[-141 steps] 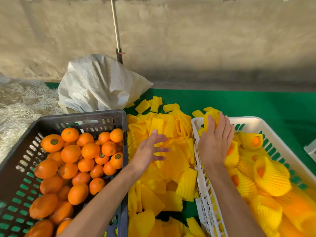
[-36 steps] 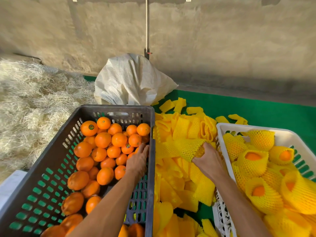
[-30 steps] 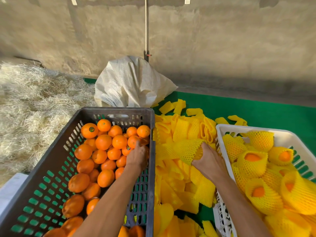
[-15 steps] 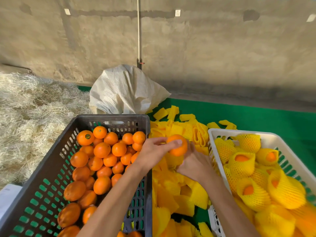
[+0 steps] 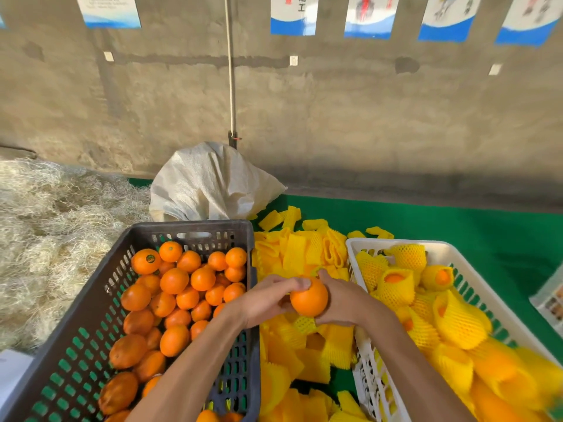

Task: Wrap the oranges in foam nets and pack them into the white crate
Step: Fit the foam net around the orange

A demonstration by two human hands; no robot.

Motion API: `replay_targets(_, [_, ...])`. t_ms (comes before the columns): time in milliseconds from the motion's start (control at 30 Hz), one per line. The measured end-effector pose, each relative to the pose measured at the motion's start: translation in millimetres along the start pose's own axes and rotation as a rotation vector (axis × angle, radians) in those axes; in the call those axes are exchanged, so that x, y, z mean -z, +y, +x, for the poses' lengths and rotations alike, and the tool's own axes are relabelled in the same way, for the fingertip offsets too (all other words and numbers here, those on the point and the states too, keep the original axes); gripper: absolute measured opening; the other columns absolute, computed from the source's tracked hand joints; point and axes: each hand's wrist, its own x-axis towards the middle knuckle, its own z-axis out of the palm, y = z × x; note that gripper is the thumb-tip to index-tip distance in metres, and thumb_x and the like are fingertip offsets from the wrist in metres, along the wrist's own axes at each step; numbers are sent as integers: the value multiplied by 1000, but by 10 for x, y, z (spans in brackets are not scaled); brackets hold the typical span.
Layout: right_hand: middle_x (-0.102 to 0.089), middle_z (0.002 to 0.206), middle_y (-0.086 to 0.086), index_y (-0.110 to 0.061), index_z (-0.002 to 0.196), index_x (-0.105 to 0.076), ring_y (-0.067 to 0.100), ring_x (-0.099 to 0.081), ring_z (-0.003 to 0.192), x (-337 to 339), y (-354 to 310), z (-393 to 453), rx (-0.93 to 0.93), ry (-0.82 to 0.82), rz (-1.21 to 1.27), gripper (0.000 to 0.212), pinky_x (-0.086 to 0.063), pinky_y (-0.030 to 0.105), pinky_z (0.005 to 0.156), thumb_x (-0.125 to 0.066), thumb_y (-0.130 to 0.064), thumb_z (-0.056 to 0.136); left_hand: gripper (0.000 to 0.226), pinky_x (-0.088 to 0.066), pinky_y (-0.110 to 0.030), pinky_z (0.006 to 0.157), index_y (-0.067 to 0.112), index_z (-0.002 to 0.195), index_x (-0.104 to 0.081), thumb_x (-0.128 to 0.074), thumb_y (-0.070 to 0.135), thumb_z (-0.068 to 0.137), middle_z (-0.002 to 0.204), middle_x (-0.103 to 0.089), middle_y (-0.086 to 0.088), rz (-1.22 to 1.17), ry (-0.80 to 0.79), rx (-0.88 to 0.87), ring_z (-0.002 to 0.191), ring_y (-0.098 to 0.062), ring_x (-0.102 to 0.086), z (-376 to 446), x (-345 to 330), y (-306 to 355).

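Note:
My left hand (image 5: 268, 300) grips a bare orange (image 5: 309, 298) from the left, fingertips on its top. My right hand (image 5: 342, 303) curls round the orange's right side and holds a yellow foam net (image 5: 306, 324) that shows just below the fruit. Both hands hover over the pile of loose foam nets (image 5: 300, 251) between the two crates. The dark crate (image 5: 100, 303) on the left holds several bare oranges (image 5: 174, 280). The white crate (image 5: 358, 248) on the right holds several net-wrapped oranges (image 5: 396, 287).
A white woven sack (image 5: 210, 184) leans against the concrete wall behind the dark crate. Straw (image 5: 51, 239) is heaped on the left. Green matting (image 5: 457, 223) covers the surface to the right. Part of another crate (image 5: 548, 296) shows at the right edge.
My left hand lifted an orange out of the dark crate and brought it over the net pile. My right hand picked up a net and met the orange; the orange now sits lower between both hands.

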Motion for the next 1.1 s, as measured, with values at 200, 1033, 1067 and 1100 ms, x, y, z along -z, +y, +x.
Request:
replay_targets(200, [-53,89,-6,-19,151,-16,17,-52,81,110,-87,-231,20,110,-142,101,-35,28,60,-75,-56,78,62,-61,-44,85,11,83,-62,-85,65,61,84,-65,0,202,360,-55,82,-13,-65,-74,-160,-18])
replay_targets(1033, [-48,146,1,-41,159,-5,21,-56,115,122,239,-618,259,301,197,77,-53,36,89,-49,-11,103,54,-49,-51,96,9,125,-48,-77,34,89,128,-51,-13,768,885,6,119,-39,-50,436,-985,46])
replay_targets(1067, [-49,143,0,-47,158,0,19,-58,109,111,171,-647,306,300,190,84,-54,35,85,-49,-9,102,46,-52,-53,89,7,120,-46,-72,31,91,118,-58,-15,726,883,33,110,-41,-58,428,-952,61])
replay_targets(1100, [-50,138,-1,-53,155,5,17,-59,102,114,123,-664,340,309,181,89,-54,33,80,-50,-9,101,43,-54,-52,83,6,120,-44,-68,30,94,112,-62,-17,691,877,53,104,-42,-62,423,-899,65])
